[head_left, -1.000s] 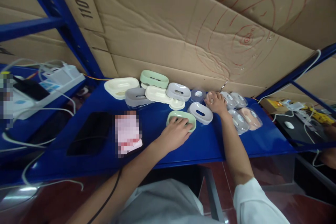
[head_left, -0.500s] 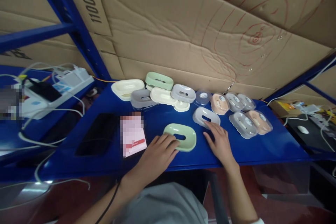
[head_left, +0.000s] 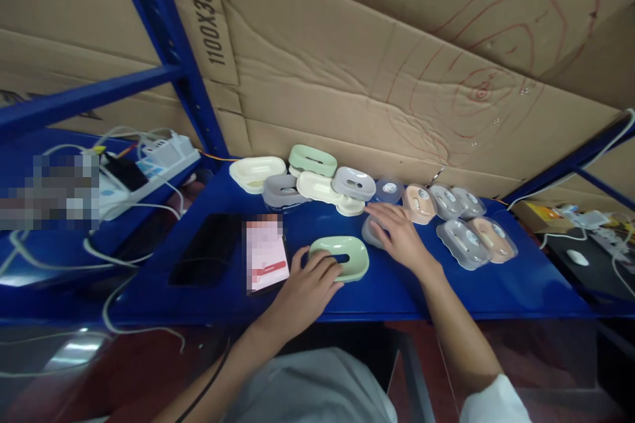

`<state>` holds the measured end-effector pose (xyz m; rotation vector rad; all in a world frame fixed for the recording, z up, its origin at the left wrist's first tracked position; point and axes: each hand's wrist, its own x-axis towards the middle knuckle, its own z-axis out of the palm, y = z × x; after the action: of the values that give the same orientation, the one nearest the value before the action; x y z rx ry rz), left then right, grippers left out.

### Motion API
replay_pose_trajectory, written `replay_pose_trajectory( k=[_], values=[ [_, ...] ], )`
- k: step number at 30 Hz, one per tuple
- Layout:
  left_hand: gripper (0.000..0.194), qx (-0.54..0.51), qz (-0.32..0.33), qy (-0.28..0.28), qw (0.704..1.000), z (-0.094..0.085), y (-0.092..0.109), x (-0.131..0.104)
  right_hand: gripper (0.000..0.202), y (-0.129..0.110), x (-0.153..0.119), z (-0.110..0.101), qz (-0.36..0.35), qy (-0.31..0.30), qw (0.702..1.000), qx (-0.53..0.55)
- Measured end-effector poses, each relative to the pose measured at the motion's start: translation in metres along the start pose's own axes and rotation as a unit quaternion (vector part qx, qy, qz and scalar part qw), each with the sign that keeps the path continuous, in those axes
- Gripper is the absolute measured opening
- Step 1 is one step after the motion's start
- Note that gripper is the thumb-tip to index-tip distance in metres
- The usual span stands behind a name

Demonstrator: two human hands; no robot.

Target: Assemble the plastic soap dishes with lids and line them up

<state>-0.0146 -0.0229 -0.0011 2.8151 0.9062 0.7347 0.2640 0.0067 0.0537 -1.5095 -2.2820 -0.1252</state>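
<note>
A light green oval dish (head_left: 358, 269) with a slot in its middle lies near the front of the blue table. My left hand (head_left: 311, 284) rests on its left end, fingers bent over the rim. My right hand (head_left: 399, 236) is over a grey dish (head_left: 370, 232) and hides most of it; its fingers are apart. Behind them stands a row of dishes: a cream one (head_left: 258, 173), another green one (head_left: 312, 160) and several grey and cream ones. Whether the right fingers touch the grey dish is hard to tell.
On the left lie a lit screen (head_left: 266, 254) and a dark flat object (head_left: 206, 248). Several clear-covered grey and peach dishes (head_left: 419, 205) stand at the right. Cardboard (head_left: 317, 79) rises behind the table. Power strips and cables fill the far left.
My right hand has moved forward and left, over the grey dish, covering more of it. My left hand stays at the green dish. The camera view has shifted slightly.
</note>
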Motion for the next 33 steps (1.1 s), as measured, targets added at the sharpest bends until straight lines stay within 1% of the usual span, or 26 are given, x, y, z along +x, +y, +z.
replay_pose_trajectory(
  k=[1, 3, 5, 7, 9, 11, 13, 15, 17, 19, 21, 22, 24, 26, 28, 30, 31, 33],
  values=[
    [0.016, 0.006, 0.001, 0.001, 1.0, 0.001, 0.0, -0.001, 0.044, 0.004, 0.02, 0.001, -0.006, -0.009, 1.0, -0.013],
    [0.017, 0.016, 0.002, 0.003, 1.0, 0.002, 0.0, -0.002, 0.045, 0.014, 0.056, 0.009, 0.009, -0.027, 0.998, -0.049],
    [0.018, 0.018, 0.001, 0.003, 1.0, 0.002, 0.0, -0.004, 0.043, 0.022, 0.082, 0.02, 0.033, -0.046, 0.995, -0.078],
    [0.019, 0.013, 0.0, 0.004, 1.0, 0.002, 0.0, -0.005, 0.035, 0.029, 0.095, 0.029, 0.052, -0.048, 0.994, -0.085],
    [0.021, 0.003, -0.001, 0.006, 1.0, 0.001, 0.0, -0.006, 0.033, 0.033, 0.094, 0.031, 0.069, -0.035, 0.993, -0.086],
    [0.023, -0.013, 0.001, 0.007, 1.0, 0.0, 0.0, -0.006, 0.037, 0.032, 0.082, 0.025, 0.084, -0.02, 0.992, -0.087],
    [0.025, -0.025, 0.006, 0.011, 1.0, 0.0, -0.001, -0.007, 0.042, 0.027, 0.059, 0.013, 0.084, 0.003, 0.993, -0.081],
    [0.029, -0.031, 0.005, 0.025, 0.999, 0.001, -0.002, -0.008, 0.043, 0.014, 0.03, 0.002, 0.072, 0.029, 0.994, -0.074],
    [0.037, -0.043, -0.01, 0.047, 0.998, 0.003, -0.003, -0.009, 0.044, -0.007, -0.002, -0.005, 0.053, 0.044, 0.995, -0.067],
    [0.049, -0.066, -0.034, 0.066, 0.995, 0.004, -0.004, -0.01, 0.051, -0.031, -0.034, -0.005, 0.038, 0.046, 0.996, -0.06],
    [0.059, -0.085, -0.051, 0.076, 0.992, 0.004, -0.004, -0.011, 0.061, -0.053, -0.061, 0.0, 0.031, 0.049, 0.997, -0.048],
    [0.062, -0.09, -0.053, 0.078, 0.991, 0.004, -0.004, -0.012, 0.064, -0.062, -0.072, 0.004, 0.028, 0.051, 0.997, -0.042],
    [0.065, -0.086, -0.051, 0.08, 0.992, 0.004, -0.005, -0.011, 0.062, -0.073, -0.089, 0.009, 0.024, 0.061, 0.997, -0.037],
    [0.061, -0.075, -0.044, 0.074, 0.993, 0.003, -0.005, -0.01, 0.053, -0.074, -0.099, 0.012, 0.035, 0.086, 0.995, -0.046],
    [0.045, -0.059, -0.03, 0.057, 0.996, 0.003, -0.006, -0.009, 0.044, -0.066, -0.104, 0.011, 0.06, 0.111, 0.989, -0.077],
    [0.026, -0.041, -0.005, 0.035, 0.999, 0.002, -0.005, -0.008, 0.039, -0.051, -0.102, 0.009, 0.073, 0.114, 0.983, -0.121],
    [0.021, -0.033, 0.008, 0.026, 0.999, 0.001, -0.005, -0.008, 0.038, -0.042, -0.098, 0.007, 0.071, 0.111, 0.981, -0.142],
    [0.019, -0.022, 0.027, 0.018, 0.999, 0.0, -0.004, -0.008, 0.036, -0.02, -0.083, 0.004, 0.062, 0.108, 0.977, -0.173]
  ],
)
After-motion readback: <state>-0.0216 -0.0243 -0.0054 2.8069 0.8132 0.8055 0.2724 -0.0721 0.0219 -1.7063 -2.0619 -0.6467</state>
